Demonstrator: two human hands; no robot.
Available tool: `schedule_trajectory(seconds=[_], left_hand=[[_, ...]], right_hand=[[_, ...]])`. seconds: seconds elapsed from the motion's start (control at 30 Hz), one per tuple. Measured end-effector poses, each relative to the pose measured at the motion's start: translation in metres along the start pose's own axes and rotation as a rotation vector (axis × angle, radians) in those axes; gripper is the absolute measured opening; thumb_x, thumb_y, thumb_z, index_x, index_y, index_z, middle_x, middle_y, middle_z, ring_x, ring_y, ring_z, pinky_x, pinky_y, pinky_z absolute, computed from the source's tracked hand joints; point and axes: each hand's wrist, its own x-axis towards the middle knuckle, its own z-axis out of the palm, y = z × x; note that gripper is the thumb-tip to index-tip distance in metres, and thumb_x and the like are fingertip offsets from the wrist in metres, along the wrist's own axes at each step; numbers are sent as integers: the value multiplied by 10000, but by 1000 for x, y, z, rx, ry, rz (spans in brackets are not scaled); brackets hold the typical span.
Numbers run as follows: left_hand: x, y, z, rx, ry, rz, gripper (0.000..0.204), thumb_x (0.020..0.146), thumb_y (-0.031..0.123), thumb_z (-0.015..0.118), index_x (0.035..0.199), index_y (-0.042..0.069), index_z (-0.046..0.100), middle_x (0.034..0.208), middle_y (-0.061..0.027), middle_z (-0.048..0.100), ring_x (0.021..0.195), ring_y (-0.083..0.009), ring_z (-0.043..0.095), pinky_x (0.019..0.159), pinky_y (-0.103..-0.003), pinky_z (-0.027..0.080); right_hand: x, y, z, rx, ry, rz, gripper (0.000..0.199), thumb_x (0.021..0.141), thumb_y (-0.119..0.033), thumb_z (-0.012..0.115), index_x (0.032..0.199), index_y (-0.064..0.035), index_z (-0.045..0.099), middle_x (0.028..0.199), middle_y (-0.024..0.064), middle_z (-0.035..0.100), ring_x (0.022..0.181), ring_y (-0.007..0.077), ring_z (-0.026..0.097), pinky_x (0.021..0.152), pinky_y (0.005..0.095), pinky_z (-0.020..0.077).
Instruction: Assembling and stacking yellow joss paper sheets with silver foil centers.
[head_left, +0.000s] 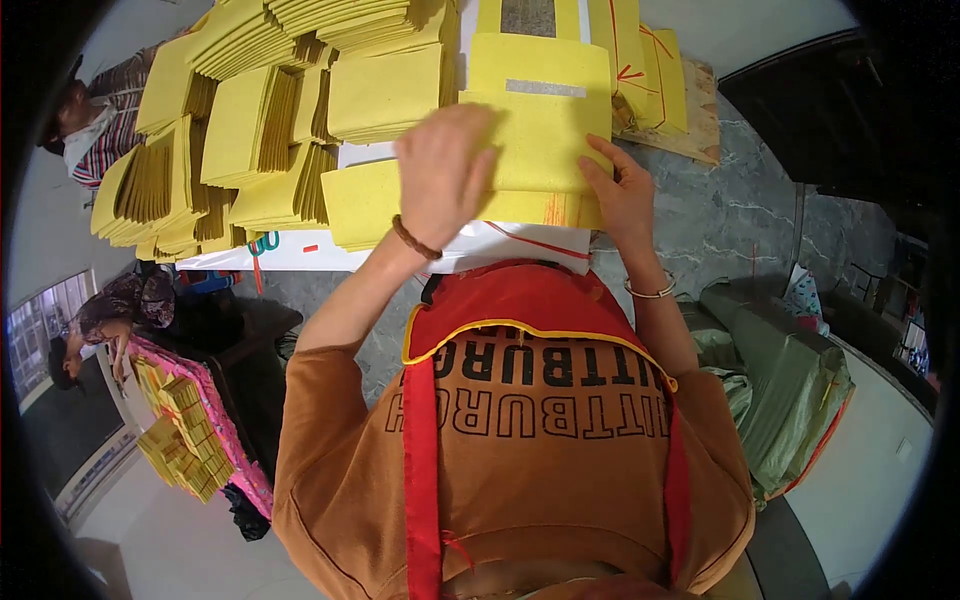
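On the table before me lies a yellow paper sheet (pixel 545 135) with a silver strip at its top, atop other yellow sheets. My left hand (pixel 445 165) is over its left side, slightly blurred, thumb spread from the fingers. At the sheet's right edge is my right hand (pixel 622 190), its thumb and fingers closed on the edge. Partly beneath my left hand, a folded yellow paper piece (pixel 360 205) lies to the left. A red-orange mark shows on the lower yellow layer.
Stacks of folded yellow paper (pixel 385 95) crowd the table's left. Tied yellow bundles (pixel 665 85) lie at the far right. Scissors with teal handles (pixel 262 243) rest near the front edge. Green wrapped bales (pixel 775 390) stand right. Another person (pixel 120 310) works at a pink-covered table.
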Motion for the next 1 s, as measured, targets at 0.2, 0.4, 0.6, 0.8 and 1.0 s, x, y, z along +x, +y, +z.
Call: schedule_trajectory(seconds=[0.2, 0.4, 0.6, 0.8, 1.0], left_hand=[[-8, 16, 22, 172, -400, 279, 680, 828, 463, 554, 1391, 130, 369, 1433, -100, 356, 1335, -281, 293, 1085, -467, 211], [-14, 11, 28, 168, -438, 263, 729, 834, 541, 497, 1404, 114, 340, 1445, -115, 330, 1345, -294, 273, 1088, -482, 199], [-15, 11, 29, 136, -441, 263, 731, 848, 550, 476, 1401, 93, 339, 1449, -129, 317, 1352, -311, 256, 1093, -490, 178], [-13, 2, 30, 129, -436, 310, 576, 890, 377, 502, 1358, 61, 394, 1431, -135, 345, 1334, -315, 286, 1079, -481, 204], [-5, 23, 38, 364, -327, 371, 476, 818, 210, 554, 1246, 14, 483, 1248, -173, 490, 1144, -297, 458, 912, -425, 385]], right_hand=[[2, 7, 2, 11, 18, -55, 338, 795, -190, 668, 1087, -21, 650, 689, 85, 638, 593, 86, 525, 566, 261, 440], [-11, -21, -5, -293, -57, -36, 319, 785, -200, 671, 1062, -43, 657, 1024, 153, 630, 847, 220, 610, 747, 333, 457], [-48, 4, -2, -885, -160, -705, 440, 843, -308, 584, 1245, -137, 534, 1371, 56, 422, 1296, 275, 350, 1020, 591, 200], [-49, 15, -2, -853, -194, -688, 485, 870, -341, 542, 1303, -134, 474, 1409, 50, 390, 1309, 298, 338, 1027, 628, 179], [-33, 26, -20, -358, -366, -605, 446, 906, -186, 518, 1328, -64, 443, 1315, 107, 500, 1267, 290, 405, 1052, 431, 300]])
